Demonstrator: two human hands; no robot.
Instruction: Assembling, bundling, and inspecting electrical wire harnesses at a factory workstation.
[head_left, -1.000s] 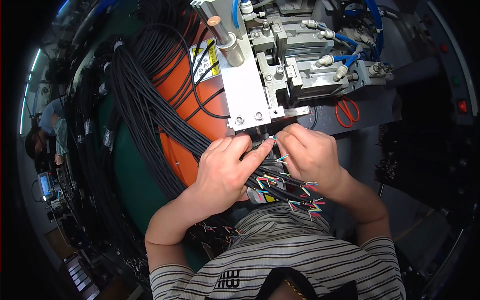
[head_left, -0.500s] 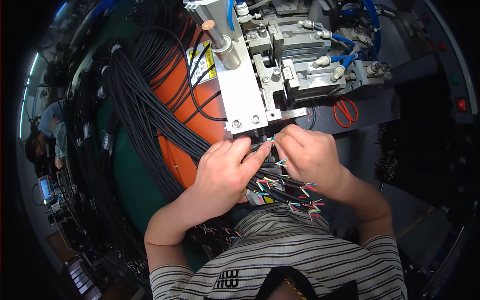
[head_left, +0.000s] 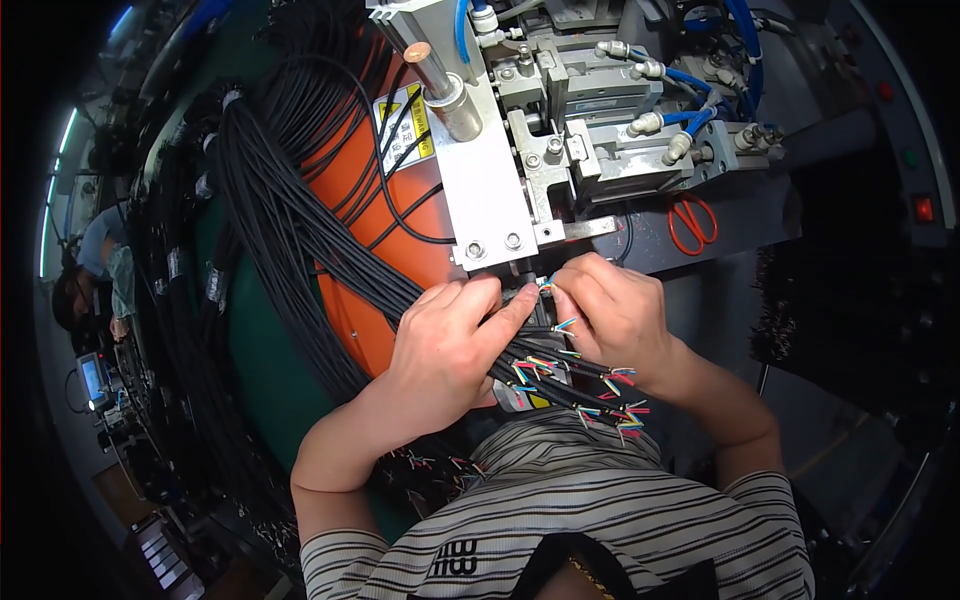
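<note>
My left hand (head_left: 445, 335) is closed on a black cable near its end, just below the front plate of the metal machine (head_left: 490, 200). Thin coloured wires (head_left: 546, 284) stick out of that cable's end. The fingertips of my right hand (head_left: 615, 305) pinch these wires from the right side. Below both hands lies a bunch of black cables (head_left: 545, 385), their ends stripped to short red, yellow, blue and white wires. My left fingers hide most of the held cable.
A thick bundle of black cables (head_left: 290, 210) runs over an orange surface (head_left: 420, 215) at left. Red-handled scissors (head_left: 692, 223) lie right of the machine. Blue air hoses (head_left: 690, 80) feed its cylinders. A red button (head_left: 922, 209) sits at far right. Another person (head_left: 95, 260) bends at far left.
My right hand has shifted very slightly, and the coloured wires between my fingertips show a little more. My left hand has stayed nearly in place.
</note>
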